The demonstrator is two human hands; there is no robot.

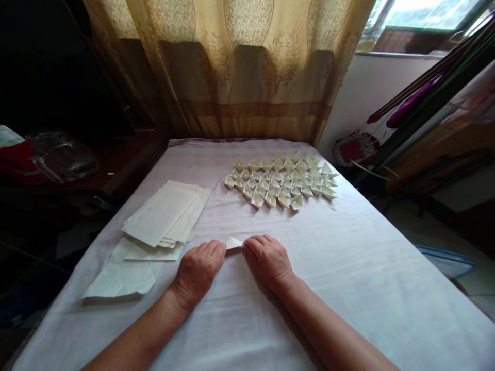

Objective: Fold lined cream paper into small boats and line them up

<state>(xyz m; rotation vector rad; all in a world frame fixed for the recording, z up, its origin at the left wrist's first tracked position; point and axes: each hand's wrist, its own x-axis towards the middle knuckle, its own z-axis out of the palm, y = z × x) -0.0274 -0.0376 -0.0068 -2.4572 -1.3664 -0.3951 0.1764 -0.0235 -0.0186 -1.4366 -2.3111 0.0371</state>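
Observation:
Between my two hands is a small folded paper boat (234, 243), its pale triangular peak showing above the fingers. My left hand (203, 265) is closed on its left end, and my right hand (268, 257) pinches the right end. Both hands rest low over the cloth near the middle of the table, and the fingertips are mostly hidden behind the knuckles. Beyond them, several finished-looking paper boats (280, 180) stand in close rows. Left of my left hand lies a loose stack of paper sheets (160, 214), with a creased sheet (119, 273) nearest me.
A whitish cloth covers the table (348, 288). A patterned yellow curtain (247, 82) hangs at its far edge. On the left, a clear container (64, 154) sits on a dark red cabinet. Leaning poles (421, 77) and a small bag (356, 149) are at the right.

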